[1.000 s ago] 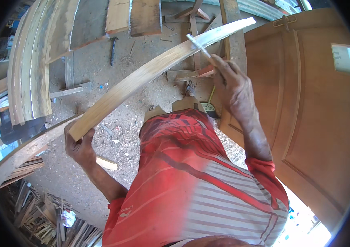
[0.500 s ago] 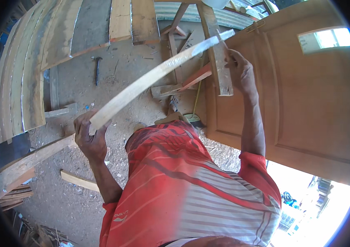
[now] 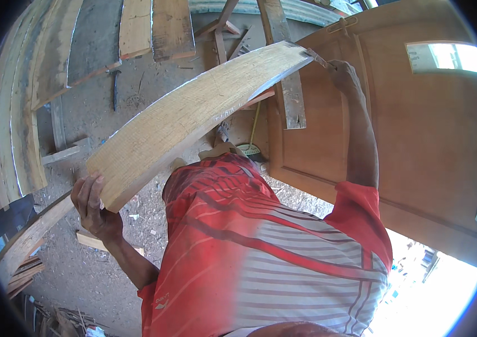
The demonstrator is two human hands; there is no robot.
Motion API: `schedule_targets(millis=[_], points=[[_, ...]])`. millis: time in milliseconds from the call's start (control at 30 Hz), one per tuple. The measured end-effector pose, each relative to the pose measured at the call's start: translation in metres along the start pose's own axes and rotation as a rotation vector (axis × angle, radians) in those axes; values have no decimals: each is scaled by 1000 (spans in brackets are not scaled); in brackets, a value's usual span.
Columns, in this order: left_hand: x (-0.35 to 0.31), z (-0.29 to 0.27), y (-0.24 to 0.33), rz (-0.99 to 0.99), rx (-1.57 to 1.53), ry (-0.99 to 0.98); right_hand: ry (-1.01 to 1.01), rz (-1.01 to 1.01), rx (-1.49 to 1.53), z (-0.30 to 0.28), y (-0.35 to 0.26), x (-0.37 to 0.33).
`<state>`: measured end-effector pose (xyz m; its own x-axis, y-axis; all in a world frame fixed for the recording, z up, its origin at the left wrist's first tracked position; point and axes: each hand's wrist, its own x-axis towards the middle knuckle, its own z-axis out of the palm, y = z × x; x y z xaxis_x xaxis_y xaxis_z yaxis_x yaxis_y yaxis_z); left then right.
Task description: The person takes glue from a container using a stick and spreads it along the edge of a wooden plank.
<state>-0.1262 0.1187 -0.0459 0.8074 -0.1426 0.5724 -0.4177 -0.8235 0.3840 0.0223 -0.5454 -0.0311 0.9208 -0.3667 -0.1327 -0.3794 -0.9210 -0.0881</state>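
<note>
A pale wooden board [image 3: 193,106] hangs tilted in front of my body, its broad face turned up. My left hand [image 3: 97,209] is closed around its lower left end, fingers on the face. White streaks that look like glue run along its long edges. At the far right end, my right hand [image 3: 344,74] is closed on a thin, flat, stick-like tool [image 3: 318,58], whose tip touches or nearly touches the board's corner. The tool's exact kind is too small to tell.
Several planks [image 3: 50,56] lie side by side at the upper left, with white lines at the seams. A hammer [image 3: 115,92] lies on the floor. Brown door panel [image 3: 317,132] stands at right; a wooden trestle beam [image 3: 293,106] stands beside it. An offcut [image 3: 93,241] lies lower left.
The board has rolled from showing its narrow edge to showing its broad face, and its left end has come down and left. My right hand has moved slightly right.
</note>
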Motion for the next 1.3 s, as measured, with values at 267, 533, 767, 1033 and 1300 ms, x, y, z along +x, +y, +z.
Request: schedule_targets(millis=[267,533,767,1033,1300], points=[[12,-7,1,41,26,-16,-54,-83,153,-1,-27,-38],[19,-8,-4,94,13,-23,-36,-248,255,-12,-108,-128],[7,-2,-5,34,-71,-25,-77,-518,689,-16,-165,-192],[5,-7,11,-271,-281,-119,414,71,1279,90,-85,-84],[21,-16,36,-465,-398,-52,503,168,1344,153,-81,27]])
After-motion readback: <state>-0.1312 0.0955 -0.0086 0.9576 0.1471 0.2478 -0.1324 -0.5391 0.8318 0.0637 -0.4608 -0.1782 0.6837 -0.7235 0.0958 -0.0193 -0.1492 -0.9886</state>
